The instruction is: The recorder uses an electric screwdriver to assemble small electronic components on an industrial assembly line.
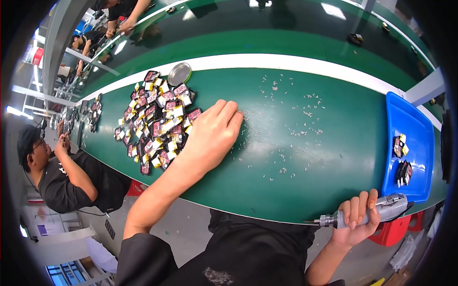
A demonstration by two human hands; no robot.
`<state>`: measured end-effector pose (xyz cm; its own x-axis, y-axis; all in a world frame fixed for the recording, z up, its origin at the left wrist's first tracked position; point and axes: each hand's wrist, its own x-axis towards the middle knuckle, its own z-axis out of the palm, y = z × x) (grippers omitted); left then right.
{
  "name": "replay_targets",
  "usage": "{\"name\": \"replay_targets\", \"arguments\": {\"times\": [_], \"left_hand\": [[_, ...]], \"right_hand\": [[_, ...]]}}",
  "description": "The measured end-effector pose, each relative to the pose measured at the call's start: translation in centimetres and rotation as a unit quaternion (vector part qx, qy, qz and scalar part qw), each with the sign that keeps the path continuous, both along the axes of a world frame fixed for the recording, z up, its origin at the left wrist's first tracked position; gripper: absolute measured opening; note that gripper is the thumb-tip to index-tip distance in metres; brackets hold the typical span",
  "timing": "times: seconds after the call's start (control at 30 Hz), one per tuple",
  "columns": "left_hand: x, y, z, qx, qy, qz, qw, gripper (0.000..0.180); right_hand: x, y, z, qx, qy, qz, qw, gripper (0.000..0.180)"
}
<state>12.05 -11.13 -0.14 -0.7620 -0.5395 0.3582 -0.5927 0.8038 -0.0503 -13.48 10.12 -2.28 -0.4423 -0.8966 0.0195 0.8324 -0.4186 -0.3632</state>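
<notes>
My left hand (213,132) rests palm down on the green table (334,157), fingertips among several tiny screws (291,133) scattered over the middle; whether it pinches one is hidden. Just left of it lies a heap of small red, black and yellow parts (155,121). My right hand (357,220) is at the near table edge, gripping a grey electric screwdriver (381,212) that lies sideways with its bit pointing left.
A blue tray (420,143) with a few of the same parts stands at the right. A round metal lid (179,74) lies behind the heap. A person in black (62,171) sits to my left; others work farther along the line.
</notes>
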Motion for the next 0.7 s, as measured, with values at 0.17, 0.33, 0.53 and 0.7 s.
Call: {"name": "replay_targets", "arguments": {"times": [0.17, 0.33, 0.53, 0.7], "left_hand": [[0.44, -0.46, -0.31, 0.039, 0.07, -0.005, 0.997, 0.016], [0.03, -0.24, -0.34, 0.018, 0.052, -0.001, 0.998, 0.015], [-0.13, -0.74, -0.48, 0.018, 0.074, -0.027, 0.997, 0.013], [-0.29, -0.73, -0.37, 0.067, 0.129, 0.016, 0.989, 0.014]], "right_hand": [[0.2, -0.15, 0.15, -0.001, -0.002, 0.001, 1.0, 0.006], [0.21, -0.22, 0.1, -0.002, 0.005, 0.001, 1.0, 0.006], [0.19, -0.02, 0.05, 0.001, 0.003, -0.004, 1.0, 0.006], [0.23, 0.02, 0.02, 0.01, 0.021, -0.005, 1.0, 0.008]]}}
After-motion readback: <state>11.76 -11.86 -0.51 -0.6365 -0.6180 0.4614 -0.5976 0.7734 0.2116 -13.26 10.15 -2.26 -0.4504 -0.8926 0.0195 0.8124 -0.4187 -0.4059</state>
